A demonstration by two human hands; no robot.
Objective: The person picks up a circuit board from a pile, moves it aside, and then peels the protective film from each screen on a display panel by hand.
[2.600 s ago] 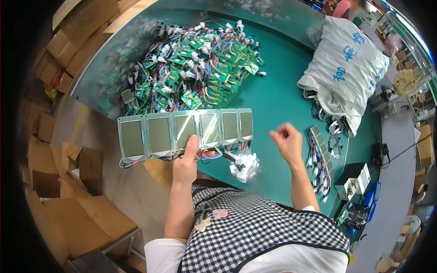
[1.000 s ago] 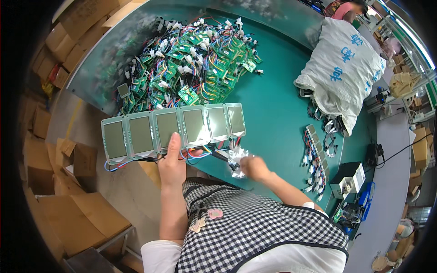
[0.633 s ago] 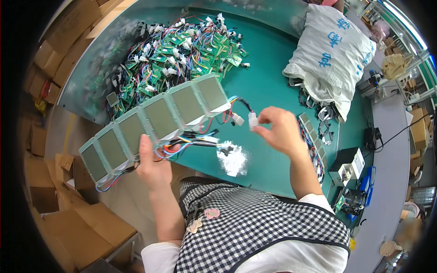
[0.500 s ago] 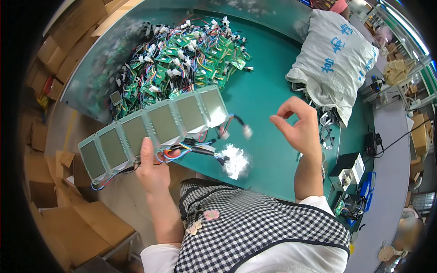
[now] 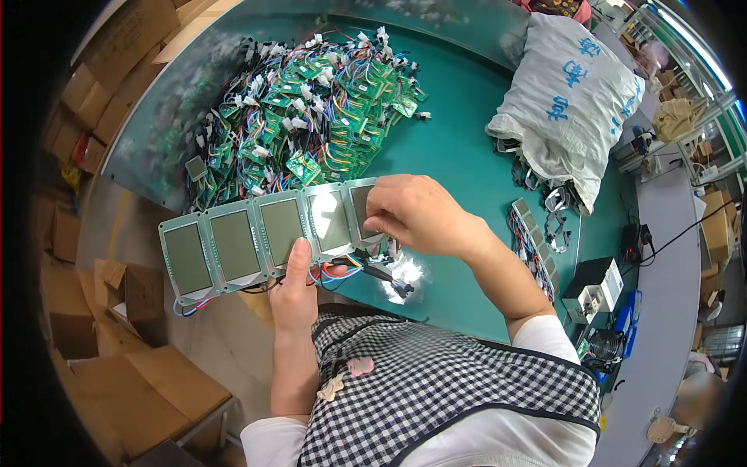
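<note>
A strip of several joined display panels [image 5: 235,243], with grey screens and pale green edges, lies tilted up to the right above the table's near edge. My left hand [image 5: 294,284] is closed on its lower edge, thumb on the front and fingers behind. Curled over the right-end panel [image 5: 359,204], my right hand [image 5: 420,214] has thumb and fingers closed on it and hides part of it. Coloured wires with dark sleeves [image 5: 362,266] hang below the strip, close to a small heap of shiny white pieces [image 5: 406,274] on the green tabletop [image 5: 459,148].
A large pile of green circuit boards with wires and white connectors [image 5: 311,101] lies behind the strip. At right are a white sack [image 5: 564,101], another panel strip [image 5: 537,241] and a black-and-white box [image 5: 595,292]. Cardboard boxes [image 5: 148,381] stand at left.
My right hand has moved left and closed on the strip's right end. My left hand has shifted right with the strip, which now lies flatter and shows fewer panels.
</note>
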